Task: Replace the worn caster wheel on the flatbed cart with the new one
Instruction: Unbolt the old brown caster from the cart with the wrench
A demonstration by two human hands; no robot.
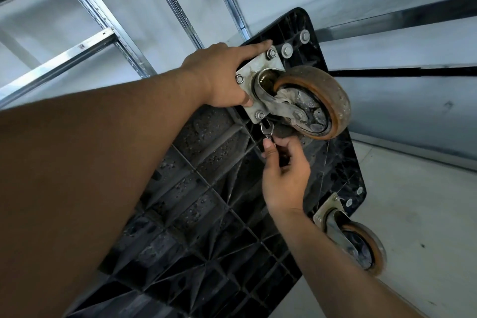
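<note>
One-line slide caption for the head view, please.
On the upturned cart, the left hand rests on the worn caster's plate while the right hand holds a small wrench at one bolt.

Orange-brown caster wheel (313, 102), black ribbed cart (206, 201)

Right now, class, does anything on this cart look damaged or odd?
Yes. The upper wheel on the cart looks worn: its orange tread is pitted and grimy, and pale shreds are tangled round its hub. The left hand rests on its plate; the right hand holds a wrench at a bolt.
</note>
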